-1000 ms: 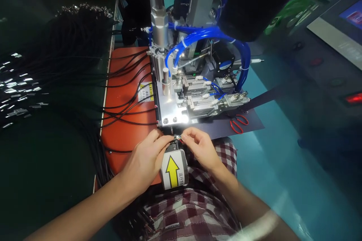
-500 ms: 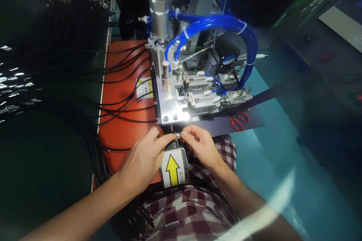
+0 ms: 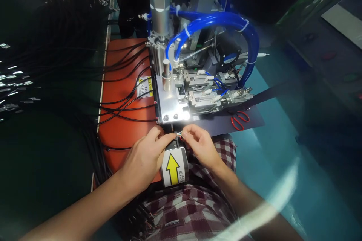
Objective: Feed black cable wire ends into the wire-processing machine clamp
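Observation:
My left hand (image 3: 147,148) is closed in a pinch around the end of a black cable, just in front of the machine (image 3: 172,101). Facing it, my right hand (image 3: 201,145) pinches thin wires at that same cable end (image 3: 178,134), where a small shiny metal piece and a bit of red show between the fingertips. The fingers hide most of the cable end. Right below the hands is a rounded housing with a yellow arrow label (image 3: 173,167).
Black cables (image 3: 124,111) lie across the orange-red top (image 3: 121,128) on the left, with a large cable bundle (image 3: 73,34) beyond. Blue air hoses (image 3: 215,19) arch over the machine's cylinders. Red-handled scissors (image 3: 240,120) rest on the dark plate at right.

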A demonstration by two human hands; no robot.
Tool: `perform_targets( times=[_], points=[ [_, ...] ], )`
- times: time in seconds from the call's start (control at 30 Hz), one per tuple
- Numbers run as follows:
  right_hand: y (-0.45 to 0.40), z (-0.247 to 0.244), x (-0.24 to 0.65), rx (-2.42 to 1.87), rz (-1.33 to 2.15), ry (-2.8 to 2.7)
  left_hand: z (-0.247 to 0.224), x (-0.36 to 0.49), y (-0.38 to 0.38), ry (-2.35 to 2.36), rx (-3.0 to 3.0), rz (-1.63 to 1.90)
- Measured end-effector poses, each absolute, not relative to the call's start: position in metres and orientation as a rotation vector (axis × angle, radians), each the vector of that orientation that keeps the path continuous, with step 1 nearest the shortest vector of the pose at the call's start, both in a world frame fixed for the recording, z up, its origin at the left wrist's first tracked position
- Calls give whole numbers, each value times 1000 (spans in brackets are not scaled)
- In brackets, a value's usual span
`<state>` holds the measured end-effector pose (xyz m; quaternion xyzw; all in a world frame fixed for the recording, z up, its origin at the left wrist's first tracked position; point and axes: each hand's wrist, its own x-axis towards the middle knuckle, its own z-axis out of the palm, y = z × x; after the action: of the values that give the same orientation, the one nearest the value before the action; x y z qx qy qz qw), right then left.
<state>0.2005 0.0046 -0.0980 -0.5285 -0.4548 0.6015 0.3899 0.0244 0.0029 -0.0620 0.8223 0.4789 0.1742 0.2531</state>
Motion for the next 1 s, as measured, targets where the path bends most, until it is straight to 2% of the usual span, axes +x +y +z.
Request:
perform_targets(
  times=[0.27,0.77,1.0],
  points=[
    [2,-102,199,-1363,1426,-1221,-61,24,2,1319,2341,417],
    [-2,-88,193,-1599,868,-1654,-61,29,-1,1361,2664,277],
    [1,-90,198,-1489,878,-1758,-61,28,-2,1348,2668,297]
  ],
)
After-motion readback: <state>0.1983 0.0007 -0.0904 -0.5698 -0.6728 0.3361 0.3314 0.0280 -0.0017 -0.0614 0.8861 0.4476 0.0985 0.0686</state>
